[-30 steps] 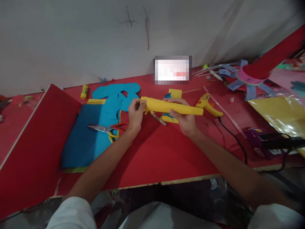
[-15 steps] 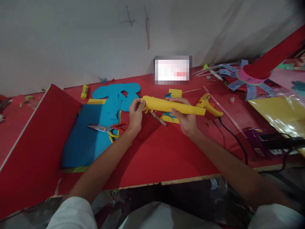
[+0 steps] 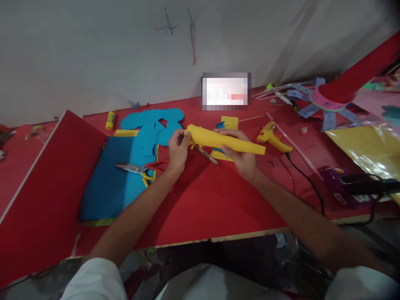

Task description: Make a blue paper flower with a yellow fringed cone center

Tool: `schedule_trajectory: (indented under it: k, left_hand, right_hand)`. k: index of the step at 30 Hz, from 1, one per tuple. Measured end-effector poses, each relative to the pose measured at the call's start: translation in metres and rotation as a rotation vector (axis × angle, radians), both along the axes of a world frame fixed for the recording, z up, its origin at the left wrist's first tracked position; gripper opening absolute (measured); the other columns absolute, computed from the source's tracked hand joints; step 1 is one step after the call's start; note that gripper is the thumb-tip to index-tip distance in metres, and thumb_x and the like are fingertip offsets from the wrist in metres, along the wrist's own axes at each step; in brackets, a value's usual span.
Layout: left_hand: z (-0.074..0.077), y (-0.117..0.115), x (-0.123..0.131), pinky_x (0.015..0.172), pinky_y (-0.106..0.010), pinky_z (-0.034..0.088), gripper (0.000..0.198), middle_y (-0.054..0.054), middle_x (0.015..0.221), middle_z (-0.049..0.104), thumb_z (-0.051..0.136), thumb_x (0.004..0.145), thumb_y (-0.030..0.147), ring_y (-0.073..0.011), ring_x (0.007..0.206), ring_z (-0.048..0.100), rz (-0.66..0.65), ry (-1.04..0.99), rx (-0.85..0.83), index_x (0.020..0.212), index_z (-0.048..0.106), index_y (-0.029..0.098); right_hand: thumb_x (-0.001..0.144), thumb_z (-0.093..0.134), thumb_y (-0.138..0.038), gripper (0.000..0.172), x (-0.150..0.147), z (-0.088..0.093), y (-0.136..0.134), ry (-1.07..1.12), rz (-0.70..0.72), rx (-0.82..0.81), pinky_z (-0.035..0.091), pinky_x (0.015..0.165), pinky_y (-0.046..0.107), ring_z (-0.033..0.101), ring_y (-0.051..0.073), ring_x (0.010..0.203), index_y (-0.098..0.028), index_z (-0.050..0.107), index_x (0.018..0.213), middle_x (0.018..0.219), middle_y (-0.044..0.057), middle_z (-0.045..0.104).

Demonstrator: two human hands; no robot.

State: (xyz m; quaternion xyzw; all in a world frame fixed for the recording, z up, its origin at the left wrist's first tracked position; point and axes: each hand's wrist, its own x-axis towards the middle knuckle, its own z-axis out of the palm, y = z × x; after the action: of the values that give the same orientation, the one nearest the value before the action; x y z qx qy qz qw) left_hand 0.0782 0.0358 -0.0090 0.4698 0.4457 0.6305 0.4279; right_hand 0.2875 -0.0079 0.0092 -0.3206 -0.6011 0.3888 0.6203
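Observation:
A rolled yellow paper tube point(image 3: 218, 139) hangs a little above the red table point(image 3: 203, 208), lying left to right. My left hand point(image 3: 177, 151) pinches its left end, fingers closed on the rim. My right hand point(image 3: 242, 156) wraps round the tube's middle from below, thumb on the near side. The tube's right end sticks out past my right hand toward a yellow glue gun point(image 3: 271, 137). Small yellow and blue paper scraps point(image 3: 222, 155) lie under the tube.
Scissors point(image 3: 137, 168) rest on a blue sheet point(image 3: 118, 175) at left, beside blue cut-outs point(image 3: 153, 123) and a glue stick point(image 3: 110, 120). A red board point(image 3: 43, 187) leans at far left. The glue gun's black cord point(image 3: 308, 181) runs toward a purple power strip point(image 3: 340, 183). Paper clutter fills the right.
The tube's right end has dipped slightly and drawn back from the glue gun. My right hand has shifted its grip a little; my left hand stays on the left end.

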Motion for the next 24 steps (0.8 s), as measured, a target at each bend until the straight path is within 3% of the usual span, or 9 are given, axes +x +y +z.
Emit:
schedule_trajectory:
  k: [6,24]
  left_hand:
    - [-0.0005,-0.0003,0.0011,0.075,-0.025,0.053,0.05,-0.001,0.089,0.064,0.088,0.082,0.067,-0.0152,0.083,0.061,0.006,-0.051,-0.014,0.09,0.068,0.021]
    - [-0.0032,0.0004,-0.0015,0.068,-0.025,0.051,0.048,-0.001,0.083,0.067,0.086,0.085,0.067,-0.0137,0.074,0.06,0.042,0.045,0.027,0.086,0.07,0.022]
  right_hand:
    - [0.096,0.079,-0.056,0.032,0.0003,0.0014,-0.0011,0.004,0.014,-0.005,0.049,0.124,0.058,0.066,0.032,0.139,-0.035,0.074,0.119,0.133,0.006,0.075]
    - [0.097,0.078,-0.05,0.027,-0.0015,0.005,-0.0061,-0.076,0.0,0.062,0.051,0.124,0.058,0.069,0.031,0.134,-0.035,0.075,0.12,0.135,0.007,0.076]
